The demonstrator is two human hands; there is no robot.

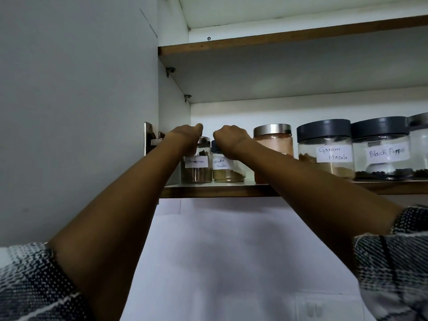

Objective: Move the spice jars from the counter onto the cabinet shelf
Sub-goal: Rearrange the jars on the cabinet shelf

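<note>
both arms reached up into an open wall cabinet, and both hands were at the left end of the lower shelf (220,190). the left hand (187,133) sat curled over the top of the cinnamon jar (196,169), the leftmost jar, close to the cabinet's side wall. the right hand (229,135) was curled over the dark lid of the coriander powder jar (228,169), which stood just beside the cinnamon jar. the fingers of both hands were on the far side of the jars, so how firmly each one gripped could not be told; the two hands were near each other but apart.

six jars could be counted on that shelf, all upright in a row near the front edge. from left to right: the cinnamon jar, the coriander powder jar, an orange-powder jar (273,149) with a silver metal lid whose label was hidden behind the right forearm, the garam masala jar (325,151) with a dark grey lid, the black pepper jar (381,151) with a dark grey lid, and a sixth jar (420,147) cut off by the right edge of the view. four paper labels with handwriting were readable.

one upper shelf (278,39) ran above. one metal hinge (150,141) showed on the open cabinet door (76,112) at left. two patterned dark-and-white sleeves (34,286) were pushed up past the forearms. a white wall (231,251) lay below the cabinet.
</note>
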